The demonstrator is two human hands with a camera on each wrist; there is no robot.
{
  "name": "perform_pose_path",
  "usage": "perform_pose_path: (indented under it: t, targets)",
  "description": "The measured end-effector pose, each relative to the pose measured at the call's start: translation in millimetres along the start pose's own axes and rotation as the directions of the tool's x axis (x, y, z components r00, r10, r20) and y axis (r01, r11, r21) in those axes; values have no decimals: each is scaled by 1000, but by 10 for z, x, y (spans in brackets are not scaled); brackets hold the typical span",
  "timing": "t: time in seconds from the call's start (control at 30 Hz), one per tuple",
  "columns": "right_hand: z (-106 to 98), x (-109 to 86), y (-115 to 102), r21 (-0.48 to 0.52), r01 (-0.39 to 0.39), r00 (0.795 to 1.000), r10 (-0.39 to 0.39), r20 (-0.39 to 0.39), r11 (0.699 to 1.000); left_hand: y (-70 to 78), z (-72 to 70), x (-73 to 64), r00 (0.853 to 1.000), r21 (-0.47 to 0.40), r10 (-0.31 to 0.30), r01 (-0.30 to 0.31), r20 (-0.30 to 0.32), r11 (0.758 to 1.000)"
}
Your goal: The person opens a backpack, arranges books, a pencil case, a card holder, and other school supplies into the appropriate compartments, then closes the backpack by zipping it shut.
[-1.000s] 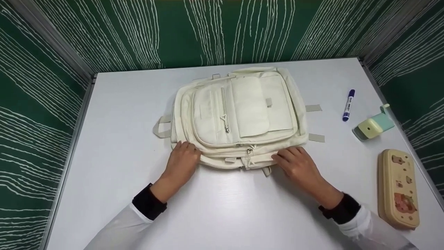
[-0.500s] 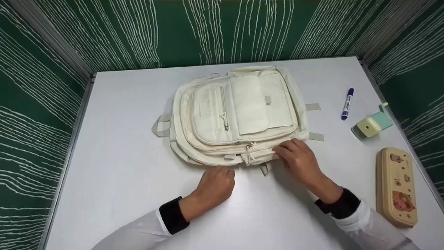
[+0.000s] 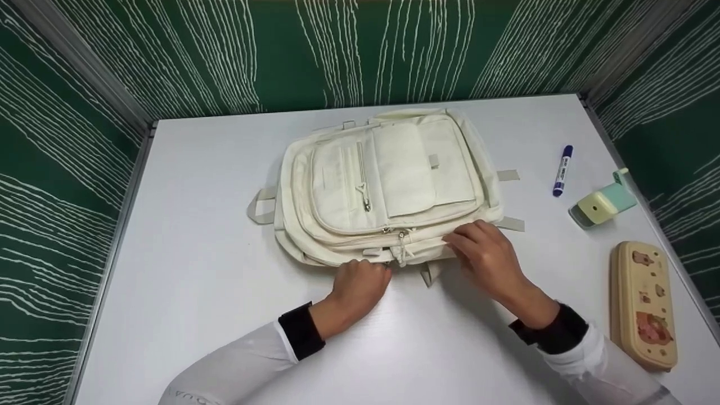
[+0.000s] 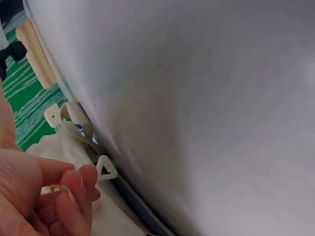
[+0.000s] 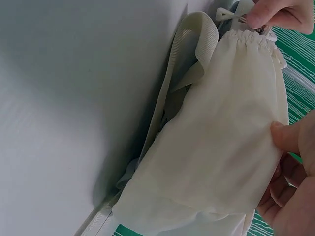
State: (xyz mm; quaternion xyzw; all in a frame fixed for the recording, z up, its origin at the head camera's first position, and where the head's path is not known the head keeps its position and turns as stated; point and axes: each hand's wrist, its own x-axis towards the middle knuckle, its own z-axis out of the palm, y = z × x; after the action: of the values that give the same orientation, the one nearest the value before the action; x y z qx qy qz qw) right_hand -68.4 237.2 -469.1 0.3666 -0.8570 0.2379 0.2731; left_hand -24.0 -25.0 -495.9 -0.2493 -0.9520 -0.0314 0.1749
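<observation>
A cream backpack [image 3: 405,169] lies front side up on the white table, its top loop pointing left. At its near side, my left hand [image 3: 360,286] pinches a zipper slider between thumb and fingers; the right wrist view shows this hand [image 5: 283,14] with the light zipper pull [image 5: 224,14] sticking out beside the thumb. The triangular end of a pull [image 4: 105,169] also shows at the fingertips in the left wrist view. Farther right, my right hand [image 3: 486,256] grips the edge of the side pocket [image 5: 226,128], thumb on the outside and fingers curled behind the fabric.
On the right of the table [image 3: 169,270] lie a blue marker [image 3: 563,170], a green and yellow pencil sharpener [image 3: 603,205] and a yellow pencil case [image 3: 647,304] with cartoon pictures. A webbing loop [image 3: 430,274] hangs from the bag's near side. Green walls enclose the table.
My left hand has left the bag's near left corner and moved right to the zipper at the middle of the near side. The right hand keeps its hold, with the bag nearly still.
</observation>
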Motion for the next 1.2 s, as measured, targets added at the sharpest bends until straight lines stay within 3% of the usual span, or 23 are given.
perform_pose_path:
  t: [0.1, 0.2, 0.43, 0.6, 0.83, 1.0, 1.07, 1.2]
  targets:
    - [5, -14, -6, 7, 8, 1000, -8, -10, 1000, 16, 22, 1, 998, 103, 67, -66, -6, 992]
    - [8, -22, -10, 15, 17, 1000, -16, -27, 1000, 31, 25, -11, 995, 126, 97, -95, -6, 987]
    - [-4, -26, -6, 6, 34, 999, -33, -32, 999, 41, 40, 45, 1000, 43, -26, 26, 8, 999]
    - [-8, -30, 1, 28, 6, 1000, -6, -13, 1000, 12, 60, 72, 999, 111, 25, -22, -27, 994]
    - [-24, -45, -5, 22, 2, 1000, -2, -23, 1000, -17, 63, 99, 992, -83, -77, 69, -97, 994]
    - [-22, -35, -4, 16, 30, 999, -30, -41, 999, -56, 74, 107, 989, 4, 22, -21, -146, 1000]
    - [-20, -28, 0, 27, 23, 999, -22, -39, 999, -67, 71, 106, 986, -7, 27, -28, -167, 1000]
    - [-13, -32, 12, 44, 3, 1000, -2, -19, 999, -56, 54, 94, 981, -178, -74, 41, -181, 983]
